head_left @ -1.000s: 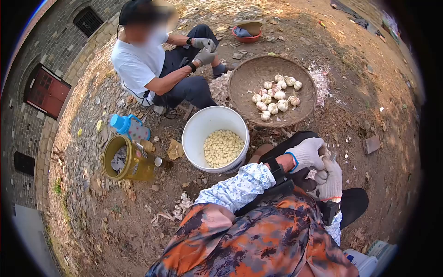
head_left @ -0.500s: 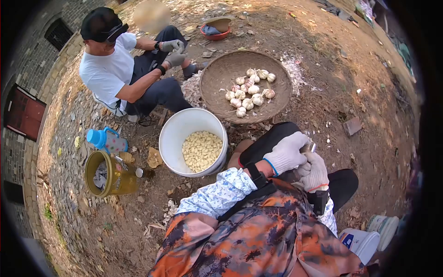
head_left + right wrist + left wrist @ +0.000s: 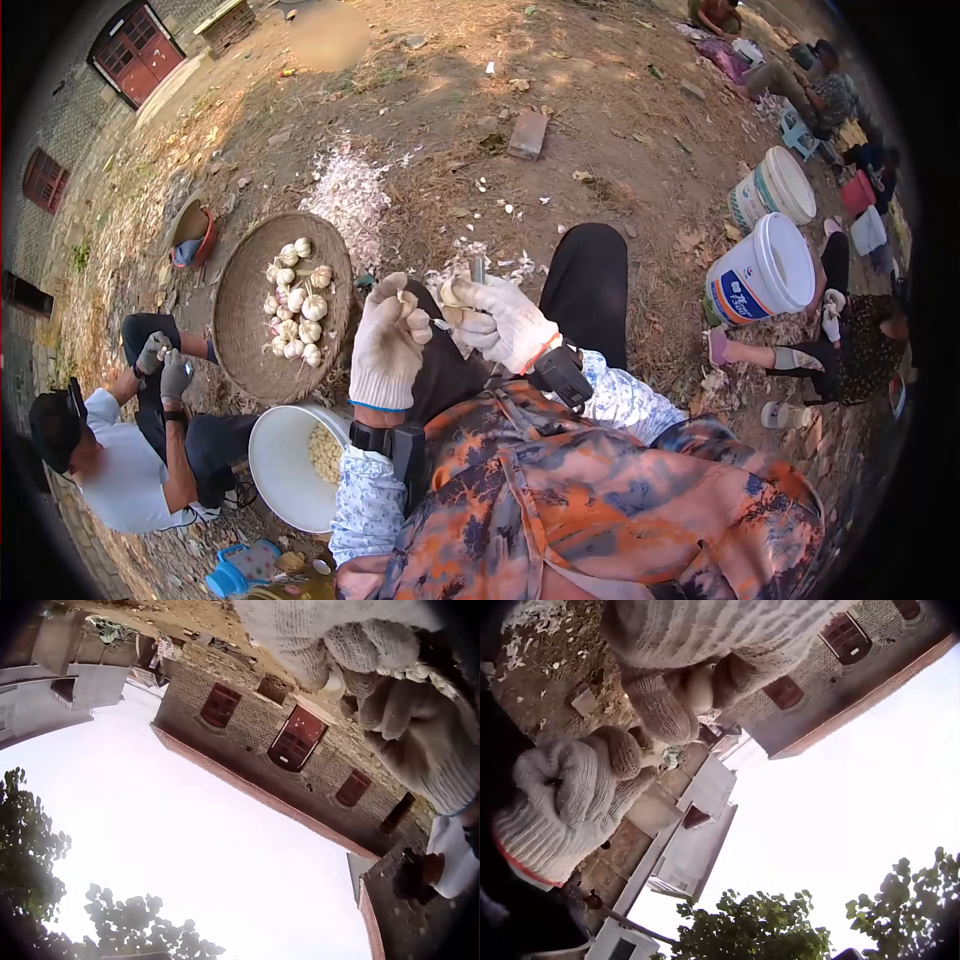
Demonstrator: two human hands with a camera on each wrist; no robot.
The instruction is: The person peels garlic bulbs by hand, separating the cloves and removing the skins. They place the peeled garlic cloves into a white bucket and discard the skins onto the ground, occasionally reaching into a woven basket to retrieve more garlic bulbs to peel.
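Dirt grnd (image 3: 620,130) outdoors, L fingers (image 3: 660,709) curled on pale clove (image 3: 700,690), R fingers (image 3: 617,754) pinching sm. pale pc (image 3: 654,756)

Sunlight patches bare earth (image 3: 430,110) near a brick building (image 3: 251,720).

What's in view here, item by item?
Basket: 1, brown, left
Garlic bulbs: over a dozen, whitish, in basket
Open bucket: 1, white, lower left
Peeled cloves: many, cream, inside it
Printed buckets: 2, mostly white, right
Brick: 1, reddish-grey, top centre
Jug: 1, blue, bottom left
Bowl: 1, red, beside basket
Garlic skins: many, pale, on ground
Other people: several, mixed colours, both sides
Building: at least 1, grey-brown, background
Trees: count unclear, green, wrist views
Left hand: 1, white-gloved, centre, holding a garlic clove
Right hand: 1, white-gloved, centre, holding a metal tool
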